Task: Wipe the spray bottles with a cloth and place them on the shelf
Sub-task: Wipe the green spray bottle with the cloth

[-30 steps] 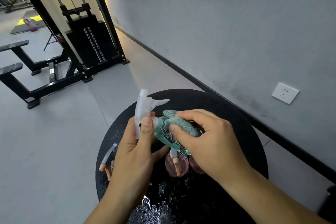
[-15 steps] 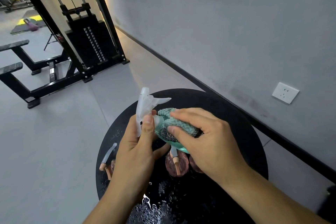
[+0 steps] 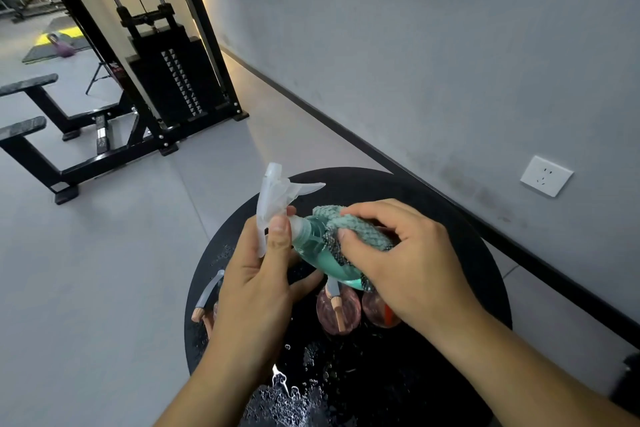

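My left hand [image 3: 258, 282] grips a teal spray bottle [image 3: 313, 248] at its neck, just under the clear trigger head [image 3: 277, 196], and holds it tilted above the round black table [image 3: 460, 253]. My right hand [image 3: 401, 263] wraps a teal knitted cloth [image 3: 356, 230] round the bottle's body. Two pink spray bottles [image 3: 337, 314] stand on the table directly under my hands. A third pink bottle with a grey trigger [image 3: 207, 298] shows at the table's left edge, mostly hidden by my left hand.
Water droplets [image 3: 294, 395] lie on the near part of the table. A black cable weight machine [image 3: 166, 76] and a bench stand on the grey floor to the far left. The grey wall on the right carries a white socket [image 3: 546, 176].
My right hand has slid the cloth a little along the bottle's body while my left hand kept its grip on the neck. The bottle has barely shifted.
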Motion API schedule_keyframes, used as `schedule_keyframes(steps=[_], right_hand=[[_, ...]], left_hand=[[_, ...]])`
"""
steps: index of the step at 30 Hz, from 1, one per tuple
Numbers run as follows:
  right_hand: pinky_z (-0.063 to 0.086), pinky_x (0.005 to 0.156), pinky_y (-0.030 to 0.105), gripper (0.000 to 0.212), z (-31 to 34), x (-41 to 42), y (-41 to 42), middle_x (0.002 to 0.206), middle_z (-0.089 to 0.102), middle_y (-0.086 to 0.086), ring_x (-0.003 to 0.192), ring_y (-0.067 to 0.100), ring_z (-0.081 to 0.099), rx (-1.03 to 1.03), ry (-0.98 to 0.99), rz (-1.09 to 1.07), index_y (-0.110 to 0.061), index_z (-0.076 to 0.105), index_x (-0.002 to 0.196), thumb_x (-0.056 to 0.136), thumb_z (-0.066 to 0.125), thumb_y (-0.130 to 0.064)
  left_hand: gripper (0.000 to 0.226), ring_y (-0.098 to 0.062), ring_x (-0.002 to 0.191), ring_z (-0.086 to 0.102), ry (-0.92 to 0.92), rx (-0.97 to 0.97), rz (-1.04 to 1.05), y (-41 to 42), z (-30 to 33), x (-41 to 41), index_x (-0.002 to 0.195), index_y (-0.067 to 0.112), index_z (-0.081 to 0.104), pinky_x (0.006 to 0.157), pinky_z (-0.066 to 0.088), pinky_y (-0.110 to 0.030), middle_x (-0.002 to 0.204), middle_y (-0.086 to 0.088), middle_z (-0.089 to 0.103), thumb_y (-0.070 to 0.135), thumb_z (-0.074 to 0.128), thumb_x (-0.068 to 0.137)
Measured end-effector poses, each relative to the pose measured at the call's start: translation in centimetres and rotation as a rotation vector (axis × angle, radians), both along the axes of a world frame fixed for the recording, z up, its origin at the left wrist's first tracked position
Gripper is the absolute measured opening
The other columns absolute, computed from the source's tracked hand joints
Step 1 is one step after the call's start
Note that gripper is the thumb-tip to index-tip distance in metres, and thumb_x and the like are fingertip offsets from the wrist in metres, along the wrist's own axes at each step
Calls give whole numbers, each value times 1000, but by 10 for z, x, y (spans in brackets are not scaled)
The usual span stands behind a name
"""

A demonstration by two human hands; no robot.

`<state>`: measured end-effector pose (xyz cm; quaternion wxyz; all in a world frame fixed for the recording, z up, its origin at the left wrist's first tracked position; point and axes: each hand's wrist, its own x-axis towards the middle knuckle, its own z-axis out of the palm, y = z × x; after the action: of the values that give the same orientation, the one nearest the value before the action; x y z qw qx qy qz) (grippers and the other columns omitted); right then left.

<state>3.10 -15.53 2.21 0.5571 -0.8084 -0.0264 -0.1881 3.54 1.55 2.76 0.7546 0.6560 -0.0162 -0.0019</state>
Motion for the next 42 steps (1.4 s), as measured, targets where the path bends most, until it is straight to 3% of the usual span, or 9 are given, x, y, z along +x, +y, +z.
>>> schedule_keyframes(steps=[7,12,18,23,29,34,39,42], right_hand=[[50,85,5,28,-1,-2,4,114,71,-20,110,-6,64,-60,-16,69,-25,79,114,87,82,-20],[48,71,2,19,-2,1,-4,101,70,-17,96,-7,65,-87,31,-23,-22,78,107,88,78,-17],[47,87,3,31,-1,-3,6,117,67,-22,112,-10,61,-147,-30,57,-25,77,120,90,79,-19],[47,71,2,20,-2,1,-1,101,69,-17,96,-8,64,-122,28,-17,-22,78,109,89,78,-20],[49,89,5,30,-3,-4,9,118,67,-19,112,-8,61,-169,-37,57,-23,76,119,90,79,-18],[46,74,2,22,-3,3,-2,101,70,-19,97,-9,64,-117,27,-46,-25,78,111,89,79,-21],[50,84,5,31,-2,-3,11,114,70,-21,108,-10,62,-111,-2,37,-26,77,119,89,80,-20],[49,78,4,24,0,2,5,105,71,-19,100,-7,65,-113,22,-7,-25,79,112,89,79,-20]], left_hand=[[32,-22,112,76,34,-7,27,1,2,1,118,33,69,85,64,-44,118,1,78,50,50,100],[35,-22,103,79,55,-66,76,2,9,3,124,17,64,79,66,-43,109,1,80,42,46,106],[37,-25,99,80,91,-72,98,1,8,3,114,14,64,77,66,-44,108,-3,80,46,48,105],[37,-23,96,80,94,-56,118,1,10,3,114,13,63,70,65,-37,105,0,81,46,46,107],[36,-27,98,80,108,-70,122,3,9,5,113,15,63,71,65,-40,107,-4,80,47,45,108],[37,-25,97,80,86,-54,126,4,9,6,112,14,61,70,64,-37,106,-2,80,47,44,108],[40,-23,98,79,93,-34,95,-2,4,2,118,15,62,72,65,-39,107,-1,80,49,47,105],[37,-25,99,79,72,-46,112,2,6,5,112,15,62,74,65,-43,107,-3,79,47,47,106]])
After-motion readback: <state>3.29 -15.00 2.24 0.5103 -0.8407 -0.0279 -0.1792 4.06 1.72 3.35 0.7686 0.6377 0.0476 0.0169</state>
